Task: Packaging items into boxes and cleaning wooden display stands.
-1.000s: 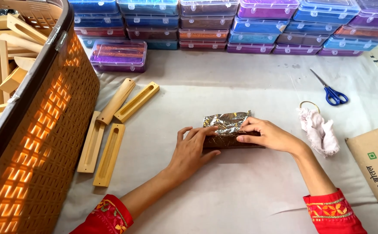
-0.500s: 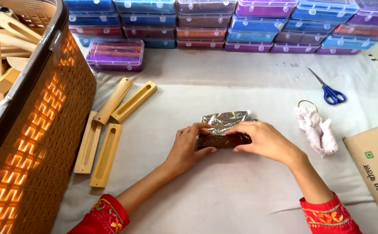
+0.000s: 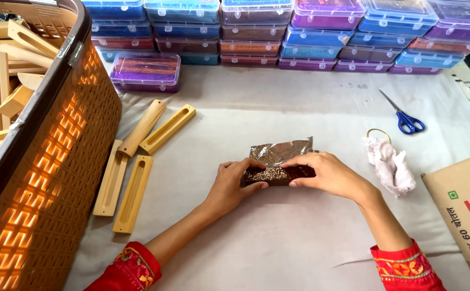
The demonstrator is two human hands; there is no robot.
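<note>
Both hands rest on a dark brown bundle of thin sticks (image 3: 274, 174) lying on the white cloth in the middle. My left hand (image 3: 232, 185) grips its left end, thumb underneath and fingers over the top. My right hand (image 3: 329, 173) holds the right end. A crinkled silver foil wrapper (image 3: 282, 151) lies open just behind the bundle, partly under it. Both arms wear red embroidered sleeves.
A brown woven basket (image 3: 57, 161) full of slotted wooden holders stands at the left, with several loose wooden holders (image 3: 132, 161) beside it. Stacked coloured plastic boxes (image 3: 310, 32) line the back. Blue scissors (image 3: 405, 119), a white rag (image 3: 390, 164) and a cardboard box (image 3: 464, 205) are at the right.
The foil has been pulled back off the bundle, baring its speckled top. Both hands closed in on the bundle's ends and it shifted slightly toward me.
</note>
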